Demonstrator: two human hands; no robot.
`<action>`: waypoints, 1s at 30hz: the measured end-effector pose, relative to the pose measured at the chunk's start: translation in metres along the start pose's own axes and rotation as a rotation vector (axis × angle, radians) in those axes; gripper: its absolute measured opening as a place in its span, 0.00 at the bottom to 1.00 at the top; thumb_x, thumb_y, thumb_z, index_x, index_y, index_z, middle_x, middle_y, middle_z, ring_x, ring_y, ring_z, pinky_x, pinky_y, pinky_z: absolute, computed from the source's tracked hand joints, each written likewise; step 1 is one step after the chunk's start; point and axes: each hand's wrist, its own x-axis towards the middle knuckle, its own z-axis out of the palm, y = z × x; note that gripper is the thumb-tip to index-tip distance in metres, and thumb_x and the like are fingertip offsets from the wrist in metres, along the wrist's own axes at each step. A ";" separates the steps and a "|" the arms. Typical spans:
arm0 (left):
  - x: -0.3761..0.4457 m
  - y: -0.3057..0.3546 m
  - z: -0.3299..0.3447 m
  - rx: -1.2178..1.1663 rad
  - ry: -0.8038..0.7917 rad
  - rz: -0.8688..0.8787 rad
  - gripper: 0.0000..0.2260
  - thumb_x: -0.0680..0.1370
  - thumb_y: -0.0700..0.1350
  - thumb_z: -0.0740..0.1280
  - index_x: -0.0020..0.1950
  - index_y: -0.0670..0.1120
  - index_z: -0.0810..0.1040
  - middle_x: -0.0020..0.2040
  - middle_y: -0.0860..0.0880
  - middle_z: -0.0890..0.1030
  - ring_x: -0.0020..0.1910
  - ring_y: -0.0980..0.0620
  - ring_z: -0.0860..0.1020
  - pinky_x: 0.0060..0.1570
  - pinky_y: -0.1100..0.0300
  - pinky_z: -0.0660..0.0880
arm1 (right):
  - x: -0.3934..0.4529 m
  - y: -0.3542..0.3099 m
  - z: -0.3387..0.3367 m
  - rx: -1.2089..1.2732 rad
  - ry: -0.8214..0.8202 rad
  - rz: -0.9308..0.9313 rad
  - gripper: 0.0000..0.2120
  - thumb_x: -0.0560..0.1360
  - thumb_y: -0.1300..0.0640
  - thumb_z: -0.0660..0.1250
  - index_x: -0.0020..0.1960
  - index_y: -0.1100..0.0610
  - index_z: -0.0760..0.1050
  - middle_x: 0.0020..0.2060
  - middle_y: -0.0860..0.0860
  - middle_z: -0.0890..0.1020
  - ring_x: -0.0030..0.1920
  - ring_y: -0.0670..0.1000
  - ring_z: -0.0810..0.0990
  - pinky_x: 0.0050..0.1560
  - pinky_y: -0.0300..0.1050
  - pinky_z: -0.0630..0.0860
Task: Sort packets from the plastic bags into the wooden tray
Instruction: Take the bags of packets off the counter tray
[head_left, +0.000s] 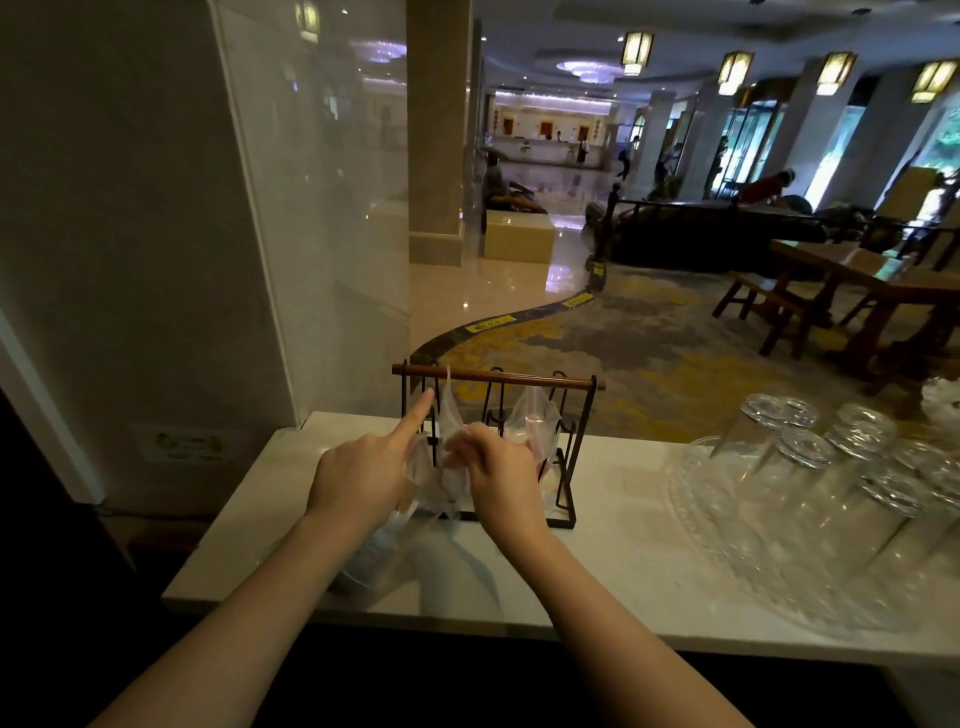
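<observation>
Nearest the camera, two bare forearms reach over the front edge of the pale bench toward the black wire rack, the fixed mark for everything here. The left hand sits at the rack's left end, forefinger straight and pointing up toward the wooden top bar, its other fingers curled against a clear plastic bag that hangs from the bar; whether they truly grip the film I cannot tell. The right hand is in front of the rack's middle, fingers bunched and pinching the same bag's film. A second hanging bag is toward the rack's right end, and a crumpled bag with bluish packets lies on the bench in front of the rack's left foot. No wooden tray is in view. The step seems to be opening a bag: best to hold one side steady, spread the mouth gently, and avoid tugging the light rack over. Right of the rack, upturned glasses stand on a clear platter. Beyond it stretches a lobby with a patterned carpet, columns and dark wooden furniture.
</observation>
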 end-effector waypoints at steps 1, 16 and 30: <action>0.000 0.000 0.001 -0.017 -0.001 -0.008 0.26 0.82 0.53 0.49 0.73 0.63 0.36 0.31 0.48 0.77 0.28 0.50 0.76 0.29 0.54 0.75 | -0.002 -0.003 -0.005 0.064 0.022 -0.011 0.07 0.79 0.61 0.61 0.49 0.54 0.78 0.42 0.46 0.83 0.45 0.41 0.81 0.49 0.37 0.77; -0.024 0.025 -0.021 -0.855 -0.049 0.209 0.25 0.77 0.65 0.48 0.74 0.67 0.49 0.72 0.60 0.65 0.64 0.65 0.70 0.59 0.62 0.72 | -0.021 -0.029 -0.057 0.491 -0.256 0.140 0.07 0.79 0.56 0.60 0.50 0.54 0.76 0.46 0.51 0.83 0.47 0.50 0.83 0.48 0.45 0.81; -0.013 0.042 -0.017 -0.332 -0.023 0.243 0.07 0.81 0.46 0.57 0.50 0.49 0.75 0.57 0.53 0.74 0.55 0.54 0.74 0.52 0.56 0.76 | -0.001 0.025 -0.044 -0.486 0.048 0.085 0.16 0.76 0.56 0.67 0.63 0.55 0.71 0.62 0.53 0.77 0.60 0.52 0.77 0.55 0.46 0.78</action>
